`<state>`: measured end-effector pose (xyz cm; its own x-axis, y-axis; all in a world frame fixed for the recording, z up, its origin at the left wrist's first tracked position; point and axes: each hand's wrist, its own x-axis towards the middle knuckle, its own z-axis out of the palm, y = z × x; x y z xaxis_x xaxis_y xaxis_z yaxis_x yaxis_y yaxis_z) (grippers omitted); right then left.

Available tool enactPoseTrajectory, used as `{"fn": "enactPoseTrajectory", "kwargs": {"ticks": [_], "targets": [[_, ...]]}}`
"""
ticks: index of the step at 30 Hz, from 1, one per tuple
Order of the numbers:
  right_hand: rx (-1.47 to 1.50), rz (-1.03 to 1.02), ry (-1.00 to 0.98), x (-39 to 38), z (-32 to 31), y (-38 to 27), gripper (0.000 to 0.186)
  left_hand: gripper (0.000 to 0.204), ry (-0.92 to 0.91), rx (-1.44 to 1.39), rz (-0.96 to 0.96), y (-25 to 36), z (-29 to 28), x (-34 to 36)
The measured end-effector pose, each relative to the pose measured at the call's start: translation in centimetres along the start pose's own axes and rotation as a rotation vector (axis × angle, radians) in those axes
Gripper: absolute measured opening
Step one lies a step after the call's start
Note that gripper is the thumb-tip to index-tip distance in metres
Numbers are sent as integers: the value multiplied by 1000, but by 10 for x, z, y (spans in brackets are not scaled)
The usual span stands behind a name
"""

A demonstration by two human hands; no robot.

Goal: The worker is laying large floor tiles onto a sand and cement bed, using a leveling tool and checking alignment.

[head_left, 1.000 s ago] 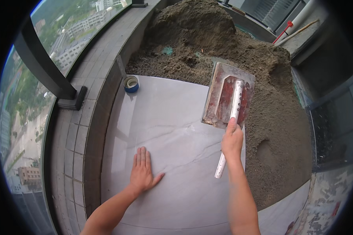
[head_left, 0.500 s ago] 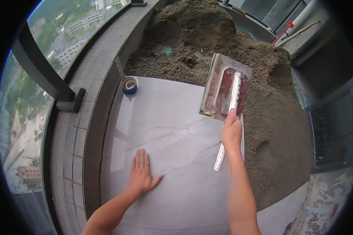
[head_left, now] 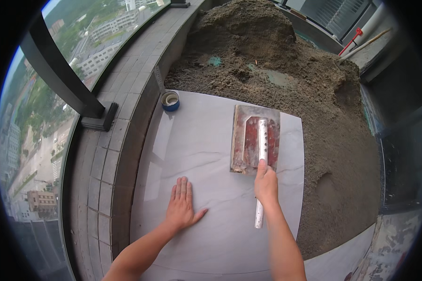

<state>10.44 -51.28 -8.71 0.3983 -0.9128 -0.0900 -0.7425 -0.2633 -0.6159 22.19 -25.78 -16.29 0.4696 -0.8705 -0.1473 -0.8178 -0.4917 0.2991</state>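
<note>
A large glossy white marble-patterned tile (head_left: 211, 234) lies beside grey sandy mortar (head_left: 337, 196). My left hand (head_left: 184, 206) presses flat on the tile, fingers spread. My right hand (head_left: 266, 187) is closed round the silver metal handle of a worn rectangular tamping tool (head_left: 248, 136) with a red, grime-covered plate, which is over the tile's right part; whether it touches the tile I cannot tell. A blue-and-cream roll (head_left: 170, 105), seemingly tape, sits at the tile's far left corner, near a metal ruler (head_left: 158, 79) leaning by the curb.
A tiled ledge (head_left: 108, 159) with a dark railing post (head_left: 65, 84) runs along the glass on the left. A mound of mortar (head_left: 239, 28) fills the back. At back right are a white pipe, a red tool (head_left: 354, 37) and a wooden stick. A dark wall panel (head_left: 403, 164) borders the right.
My right hand has brought the tool leftward and down over the tile, uncovering its far right corner. My left hand remains on the tile. The whole view has shifted slightly right.
</note>
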Motion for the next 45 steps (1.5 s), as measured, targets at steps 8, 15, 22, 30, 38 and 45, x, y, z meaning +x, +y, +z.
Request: {"fn": "enactPoseTrajectory", "kwargs": {"ticks": [8, 15, 22, 30, 38, 45], "targets": [[339, 324, -415, -46, -59, -53, 66, 94, 97, -8, -11, -15, 6, -3], [-50, 209, -295, -116, -2, 15, 68, 85, 197, 25, -55, -3, 27, -8], [-66, 282, -418, -135, 17, 19, 76, 90, 5, 18, -117, 5, 34, -143], [375, 232, -437, -149, -51, -30, 55, 111, -162, -73, -159, 26, 48, -243], [-150, -280, 50, -172, 17, 114, 58, 117, -145, -167, -77, 62, 55, -231], [412, 287, -458, -184, -52, -36, 58, 117, -197, -173, -139, 33, 58, -256]]}}
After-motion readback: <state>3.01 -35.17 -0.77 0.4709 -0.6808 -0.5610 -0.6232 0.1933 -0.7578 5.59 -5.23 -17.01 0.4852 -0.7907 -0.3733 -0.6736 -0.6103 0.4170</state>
